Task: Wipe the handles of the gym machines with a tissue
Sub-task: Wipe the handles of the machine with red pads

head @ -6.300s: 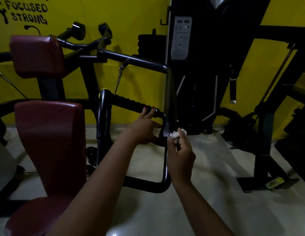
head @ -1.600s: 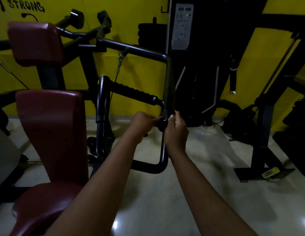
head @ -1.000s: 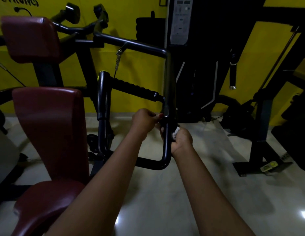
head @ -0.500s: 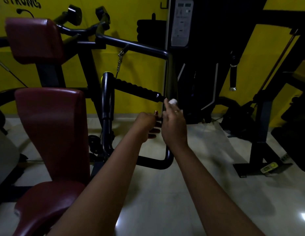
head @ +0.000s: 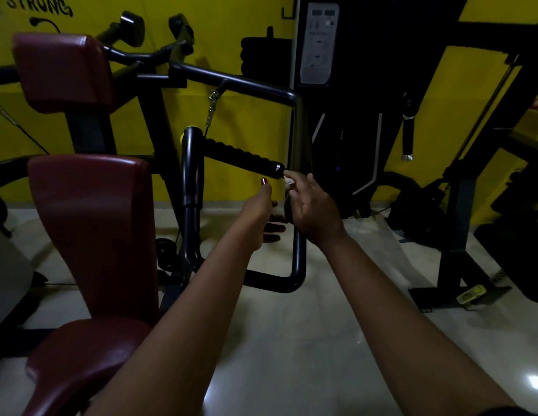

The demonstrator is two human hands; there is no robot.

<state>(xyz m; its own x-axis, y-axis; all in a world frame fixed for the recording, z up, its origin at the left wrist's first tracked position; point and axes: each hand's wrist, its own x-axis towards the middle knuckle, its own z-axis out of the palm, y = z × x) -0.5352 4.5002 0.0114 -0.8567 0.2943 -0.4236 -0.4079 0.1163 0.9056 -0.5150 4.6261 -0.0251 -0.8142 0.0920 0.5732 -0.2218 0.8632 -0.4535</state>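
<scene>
Lifted off the upright bar, your right hand now pinches the tissue at the tip of the ribbed grip, at 1 o'clock from your loosely open left hand. Wrap the tissue round, then slide toward 10 o'clock.

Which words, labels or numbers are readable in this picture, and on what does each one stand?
"STRONG": painted in black on the yellow wall, at the top left; any lettering above it is cut off by the edge of the picture.
Grey panel, upper middle: its print is too small and dim to read.
Yellow sticker, low on the right: blurred, not readable.
</scene>
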